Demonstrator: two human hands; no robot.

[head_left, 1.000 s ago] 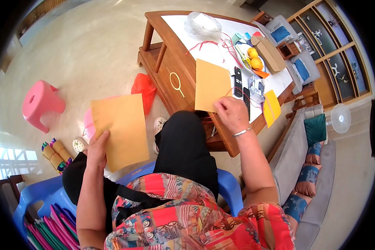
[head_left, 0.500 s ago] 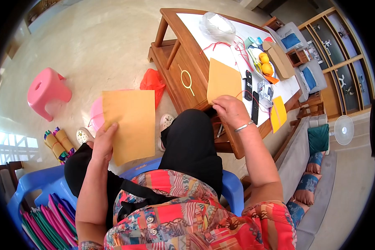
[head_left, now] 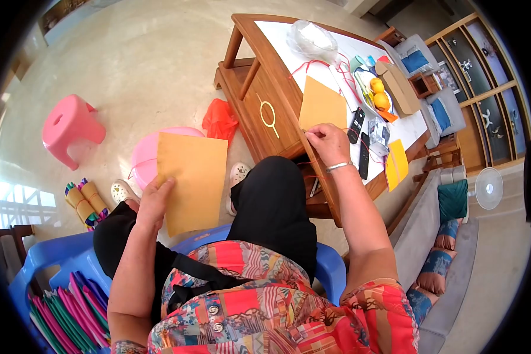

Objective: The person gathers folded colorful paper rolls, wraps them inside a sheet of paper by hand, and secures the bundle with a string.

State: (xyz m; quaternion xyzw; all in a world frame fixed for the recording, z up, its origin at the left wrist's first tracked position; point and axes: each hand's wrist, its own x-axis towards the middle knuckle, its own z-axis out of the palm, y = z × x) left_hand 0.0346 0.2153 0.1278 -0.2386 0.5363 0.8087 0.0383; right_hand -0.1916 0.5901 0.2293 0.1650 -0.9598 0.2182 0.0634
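My left hand [head_left: 154,203] grips a sheet of brown kraft paper [head_left: 193,183] by its left edge, thumb on top, above the floor left of my knee. At the near edge of the wooden table [head_left: 259,97], my right hand [head_left: 329,144] has thumb and fingertips pinched together. What lies between them, if anything, is too small to make out. Just beyond those fingers, a second piece of kraft paper [head_left: 323,105] lies on the white tabletop. Thin red string shows near the right hand and the remotes.
Remotes [head_left: 356,125], oranges [head_left: 381,101], a cardboard box [head_left: 398,88], a yellow packet [head_left: 396,165] and a plastic bag [head_left: 311,40] crowd the table. Pink stools [head_left: 71,127], a red bag [head_left: 220,120] and tied bundles [head_left: 87,200] stand on the floor. Folded coloured items [head_left: 71,312] fill a blue chair.
My right hand has moved slightly away from me along the table edge. The kraft paper there now sits farther onto the tabletop. My left hand still holds its sheet, shifted slightly right.
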